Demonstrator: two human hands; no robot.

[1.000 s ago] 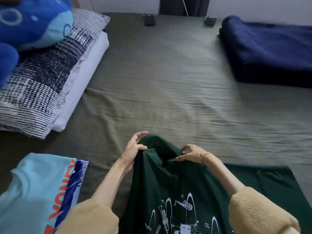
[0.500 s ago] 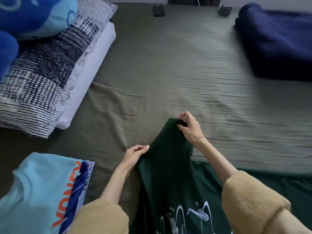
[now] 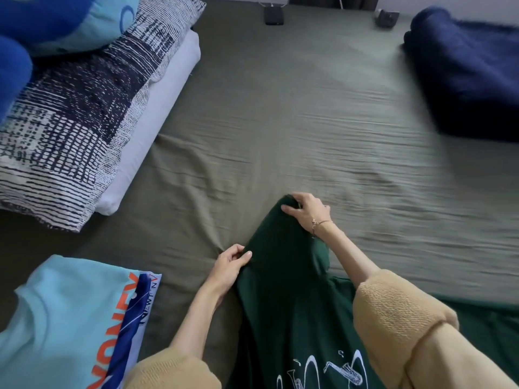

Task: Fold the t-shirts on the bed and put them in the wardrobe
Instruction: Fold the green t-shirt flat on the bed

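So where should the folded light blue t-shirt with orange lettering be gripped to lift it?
Probably by its right-hand folded edge, where the blue printed band runs, on the light blue t-shirt. Come from the right, over the bare olive bedsheet: that edge is straight, free and unobstructed, while the left and near parts run out of frame.

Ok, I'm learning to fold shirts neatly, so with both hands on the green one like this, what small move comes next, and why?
Probably draw the right hand farther out across the bed sheet and lay the cloth flat. That hand grips the far end of the green t-shirt, the left hand pinches its near edge, and the cloth between them is bunched and narrow, not yet spread for folding.
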